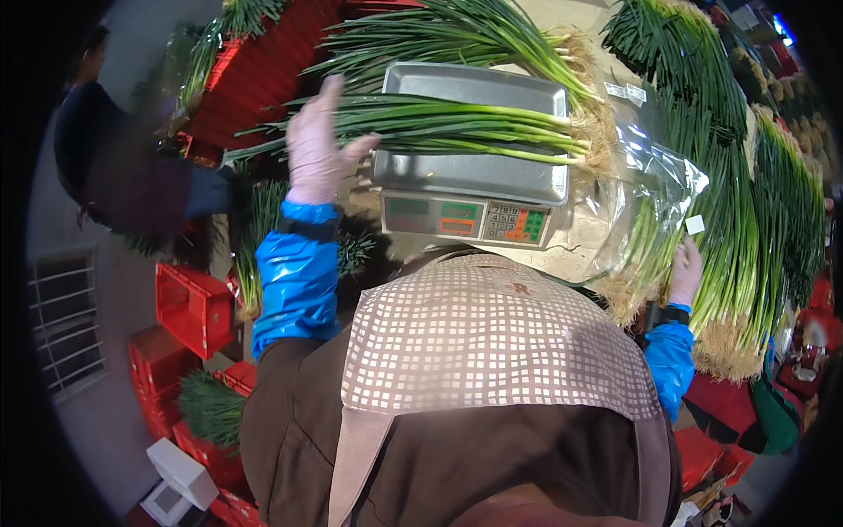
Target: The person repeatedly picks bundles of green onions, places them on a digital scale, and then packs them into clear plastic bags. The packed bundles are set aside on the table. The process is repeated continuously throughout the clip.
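A bundle of green onions (457, 127) lies across the metal tray (492, 180) of a digital scale (465, 218), roots to the right. My left hand (318, 158), in a pale thin glove, is at the leafy end of this bundle. Its thumb and fingers are spread apart, without closing round the leaves. Off to the right, my right hand (685, 274), also gloved, touches the green onions beside a clear plastic bag (654, 167) and a small white label (695, 225). The fingers of that hand are partly hidden, so its grip is unclear.
More green onions (465, 39) lie behind the scale, and large bundles (733, 255) are piled along the right. Red crates (193, 307) stand at the left, near another person (132, 167). A white box (183, 472) sits at lower left.
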Demonstrator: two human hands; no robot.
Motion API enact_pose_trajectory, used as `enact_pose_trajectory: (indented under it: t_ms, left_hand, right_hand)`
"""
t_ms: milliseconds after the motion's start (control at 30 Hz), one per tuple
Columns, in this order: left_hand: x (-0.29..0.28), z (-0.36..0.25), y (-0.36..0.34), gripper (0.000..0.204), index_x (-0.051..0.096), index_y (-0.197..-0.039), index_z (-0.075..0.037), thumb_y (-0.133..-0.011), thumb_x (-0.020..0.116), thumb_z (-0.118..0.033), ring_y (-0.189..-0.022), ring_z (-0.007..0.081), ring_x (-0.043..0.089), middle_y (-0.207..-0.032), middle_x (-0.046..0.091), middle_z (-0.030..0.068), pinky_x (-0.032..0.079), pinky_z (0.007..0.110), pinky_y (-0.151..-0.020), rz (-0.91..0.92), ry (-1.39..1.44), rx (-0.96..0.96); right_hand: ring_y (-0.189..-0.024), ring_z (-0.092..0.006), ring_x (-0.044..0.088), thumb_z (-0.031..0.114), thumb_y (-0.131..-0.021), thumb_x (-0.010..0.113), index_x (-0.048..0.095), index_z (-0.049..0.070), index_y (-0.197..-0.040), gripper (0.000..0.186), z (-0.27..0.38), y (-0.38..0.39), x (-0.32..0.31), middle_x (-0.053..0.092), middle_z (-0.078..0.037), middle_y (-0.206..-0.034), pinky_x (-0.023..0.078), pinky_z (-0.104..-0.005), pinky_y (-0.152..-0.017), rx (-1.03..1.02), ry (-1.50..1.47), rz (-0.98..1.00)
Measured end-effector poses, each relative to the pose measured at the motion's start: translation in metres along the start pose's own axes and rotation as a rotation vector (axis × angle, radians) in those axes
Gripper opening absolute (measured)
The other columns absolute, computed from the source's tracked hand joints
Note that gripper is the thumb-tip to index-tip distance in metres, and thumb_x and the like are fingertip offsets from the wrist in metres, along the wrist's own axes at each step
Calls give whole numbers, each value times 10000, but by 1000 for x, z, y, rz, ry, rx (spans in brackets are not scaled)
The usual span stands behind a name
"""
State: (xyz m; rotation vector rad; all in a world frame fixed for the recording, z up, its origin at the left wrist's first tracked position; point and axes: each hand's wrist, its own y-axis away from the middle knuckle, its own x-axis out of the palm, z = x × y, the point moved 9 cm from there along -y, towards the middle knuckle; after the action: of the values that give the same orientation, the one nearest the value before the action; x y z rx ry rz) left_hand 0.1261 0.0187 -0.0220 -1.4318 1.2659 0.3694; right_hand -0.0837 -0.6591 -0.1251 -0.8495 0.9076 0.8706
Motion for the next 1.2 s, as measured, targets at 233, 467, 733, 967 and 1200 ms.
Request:
enact_pose_trajectory:
  t_ms: [233, 467, 733, 967, 1200]
  left_hand:
    - [-55, 120, 126, 489, 464, -1343, 15, -935, 656, -175, -1083, 183, 580, -1207, 597, 127, 444, 309, -983, -542, 609, -656]
    - [-19, 126, 191, 373, 553, -1256, 18, -938, 647, -153, -1098, 169, 577, -1212, 602, 93, 447, 288, -989, -560, 726, -815]
    - [-20, 97, 178, 302, 586, -1234, 4, -978, 560, -156, -1086, 216, 602, -1188, 641, 149, 442, 323, -1000, -402, 490, -786]
    - [-10, 98, 146, 308, 546, -1288, -19, -1019, 488, -156, -1094, 217, 605, -1206, 625, 157, 443, 326, -996, -342, 613, -655]
    - [-25, 56, 94, 284, 562, -1264, -7, -1014, 481, -116, -1066, 211, 621, -1195, 635, 139, 469, 312, -971, -345, 616, -468]
  right_hand:
    - [-1331, -408, 387, 409, -873, 621, 473, 69, -1400, 644, -240, 43, 18, 498, -252, -1367, 349, -418, -1097, 452, 614, 177]
    - [-1070, -372, 607, 341, -811, 702, 580, 16, -1219, 536, -264, 23, -2, 633, -231, -1166, 465, -434, -948, 588, 309, 165]
    - [-712, -229, 639, 211, -878, 673, 447, 74, -1407, 591, -306, 40, -21, 670, -147, -928, 512, -346, -590, 757, -386, -105]
    - [-1135, -362, 598, 358, -769, 730, 525, 63, -1337, 672, -215, 40, -75, 612, -218, -1242, 466, -435, -979, 831, 370, 146]
    - [-1088, -388, 613, 236, -807, 675, 663, 3, -1091, 367, -237, 40, -84, 625, -273, -1154, 504, -456, -922, 798, 480, 87]
